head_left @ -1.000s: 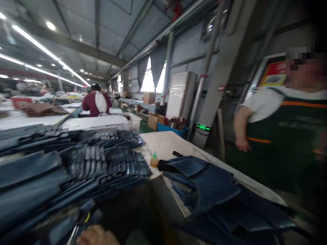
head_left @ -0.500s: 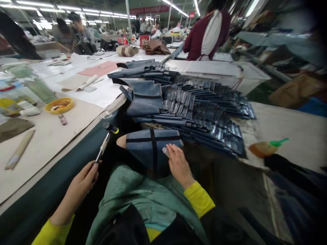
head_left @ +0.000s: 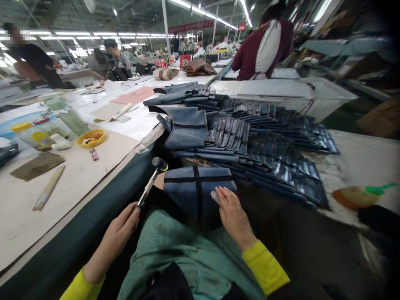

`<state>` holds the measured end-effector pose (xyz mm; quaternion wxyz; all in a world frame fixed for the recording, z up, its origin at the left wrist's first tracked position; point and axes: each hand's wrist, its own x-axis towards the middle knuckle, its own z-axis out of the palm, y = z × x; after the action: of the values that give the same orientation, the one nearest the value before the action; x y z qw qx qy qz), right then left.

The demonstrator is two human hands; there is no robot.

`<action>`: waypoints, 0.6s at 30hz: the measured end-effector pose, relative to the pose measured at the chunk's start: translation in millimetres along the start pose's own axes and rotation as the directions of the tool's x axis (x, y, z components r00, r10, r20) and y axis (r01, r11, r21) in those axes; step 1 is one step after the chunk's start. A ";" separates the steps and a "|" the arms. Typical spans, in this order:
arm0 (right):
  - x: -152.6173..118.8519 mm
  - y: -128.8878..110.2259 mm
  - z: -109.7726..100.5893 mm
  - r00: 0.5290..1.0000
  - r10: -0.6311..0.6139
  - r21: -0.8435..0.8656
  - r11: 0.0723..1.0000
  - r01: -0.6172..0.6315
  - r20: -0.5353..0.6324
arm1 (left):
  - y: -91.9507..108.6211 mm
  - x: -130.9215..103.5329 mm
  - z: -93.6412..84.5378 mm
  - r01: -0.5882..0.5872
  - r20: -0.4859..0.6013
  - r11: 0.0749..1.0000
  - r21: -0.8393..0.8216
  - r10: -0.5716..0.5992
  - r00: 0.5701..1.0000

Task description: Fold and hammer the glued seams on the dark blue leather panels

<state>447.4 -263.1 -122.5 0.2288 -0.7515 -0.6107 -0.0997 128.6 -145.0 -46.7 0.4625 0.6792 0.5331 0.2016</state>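
My left hand (head_left: 125, 223) is wrapped round the handle of a small hammer (head_left: 146, 189), whose dark head is raised beside a blue leather piece. That blue piece (head_left: 183, 189) lies across my lap with black strips crossing on it. My right hand (head_left: 233, 210) rests at its right side, fingers together, with a small translucent object (head_left: 215, 197) between thumb and fingers. Behind the piece, many folded blue pieces (head_left: 262, 146) lie overlapping in rows on the table.
On the left table (head_left: 103, 171) are a yellow dish (head_left: 91, 138), jars (head_left: 33, 135), a pink clip (head_left: 93, 154) and a flat stick (head_left: 49, 188). An orange bottle with green nozzle (head_left: 356, 196) lies at right. A person in dark red (head_left: 240, 58) stands beyond the pile.
The whole view has shifted, so most things appear further right and lower. The hammer head has come closer to the blue piece's left edge. Both hands keep their holds.
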 end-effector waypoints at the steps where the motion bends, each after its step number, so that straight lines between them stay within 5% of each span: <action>1: -0.5 1.3 1.3 1.000 -0.007 -0.002 1.000 0.007 -0.014 | 0.9 -2.0 -0.4 -0.019 -0.019 1.000 -0.010 0.019 1.000; 9: 0.5 10.6 13.5 0.994 -0.053 -0.020 0.998 0.051 -0.091 | -16.9 9.3 -11.3 -0.025 -0.006 0.963 0.267 0.028 1.000; 15: -0.7 12.4 13.9 0.994 -0.017 0.003 1.000 0.017 -0.105 | 23.9 75.8 -84.8 -0.013 -0.224 0.822 0.569 0.170 0.960; 18: -2.7 13.8 12.9 0.996 0.023 0.003 1.000 -0.023 -0.085 | 24.5 117.5 -126.2 0.030 -0.247 0.756 0.654 0.177 0.953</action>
<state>458.3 -261.5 -138.0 0.2566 -0.7533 -0.5918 -0.1282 86.2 14.0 10.2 0.1048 0.7802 0.6048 0.1205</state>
